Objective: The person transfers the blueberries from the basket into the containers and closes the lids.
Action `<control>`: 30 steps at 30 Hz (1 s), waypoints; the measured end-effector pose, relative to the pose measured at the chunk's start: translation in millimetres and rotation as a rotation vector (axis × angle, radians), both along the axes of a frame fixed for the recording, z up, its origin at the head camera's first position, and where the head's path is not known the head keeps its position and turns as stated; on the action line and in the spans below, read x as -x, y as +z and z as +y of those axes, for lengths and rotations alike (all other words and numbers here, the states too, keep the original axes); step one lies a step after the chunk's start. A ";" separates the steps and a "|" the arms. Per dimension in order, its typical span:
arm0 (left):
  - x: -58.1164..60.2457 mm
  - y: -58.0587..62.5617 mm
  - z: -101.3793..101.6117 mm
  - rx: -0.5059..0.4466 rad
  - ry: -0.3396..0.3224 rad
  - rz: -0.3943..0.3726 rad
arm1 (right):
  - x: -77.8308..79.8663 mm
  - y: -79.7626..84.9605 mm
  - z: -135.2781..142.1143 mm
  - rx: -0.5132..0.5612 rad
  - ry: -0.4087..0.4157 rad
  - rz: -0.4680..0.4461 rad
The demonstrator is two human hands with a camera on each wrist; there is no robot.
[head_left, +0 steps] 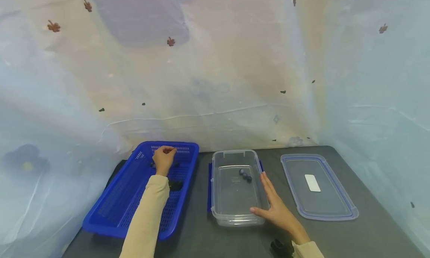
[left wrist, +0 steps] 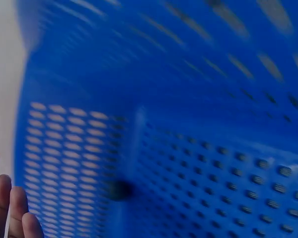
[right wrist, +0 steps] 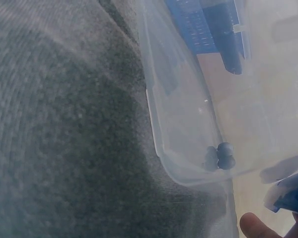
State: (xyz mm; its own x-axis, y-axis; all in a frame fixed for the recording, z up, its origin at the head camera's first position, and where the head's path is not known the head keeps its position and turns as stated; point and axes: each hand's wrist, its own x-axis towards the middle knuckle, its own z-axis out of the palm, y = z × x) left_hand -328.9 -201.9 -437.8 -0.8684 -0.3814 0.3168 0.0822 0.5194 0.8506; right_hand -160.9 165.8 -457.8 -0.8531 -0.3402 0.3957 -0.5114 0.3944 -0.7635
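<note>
My left hand (head_left: 164,159) is over the far part of a blue perforated basket (head_left: 117,198), its fingers bent together. Whether anything is between them is not visible; in the left wrist view only fingertips (left wrist: 20,213) show at the lower left edge. A dark round berry (left wrist: 120,190) lies in a basket corner. On the table, a clear plastic container (head_left: 228,202) holds dark blue round berries (head_left: 245,175), grouped near its right side. My right hand (head_left: 277,209) rests against the container's right side, fingers straight and thumb spread over the near rim.
A clear lid (head_left: 330,192) with a blue seal and a white label (head_left: 312,183) lies to the right on the dark grey table (head_left: 376,220). Blue edges (head_left: 209,187) show beside the container. A patterned sheet (head_left: 218,82) hangs behind and along both sides.
</note>
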 end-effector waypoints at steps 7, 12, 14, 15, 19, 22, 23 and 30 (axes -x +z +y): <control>4.2 -23.2 -9.2 0.010 0.055 -0.063 | -0.3 -0.1 -1.9 0.019 0.003 -0.009; 3.2 -35.4 -10.1 0.012 0.061 -0.169 | -0.2 -0.6 -2.4 0.045 0.001 -0.018; 2.2 -41.0 -9.6 0.014 0.069 -0.196 | 2.5 -5.8 -1.0 0.044 -0.002 -0.012; 2.0 -44.3 -9.5 0.020 0.074 -0.207 | 4.9 -10.7 0.4 0.037 -0.006 -0.008; 3.5 -55.2 -12.5 0.001 0.079 -0.246 | 14.9 -31.7 6.3 -0.001 -0.022 0.008; 6.1 -59.0 -17.0 -0.009 0.064 -0.257 | 17.8 -39.0 8.1 -0.012 -0.020 0.001; 7.1 -59.6 -18.5 -0.001 0.058 -0.254 | 17.9 -39.5 8.2 -0.010 -0.017 -0.005; 13.6 -59.4 -23.5 0.076 0.038 -0.247 | 18.2 -37.2 8.4 -0.006 -0.013 -0.010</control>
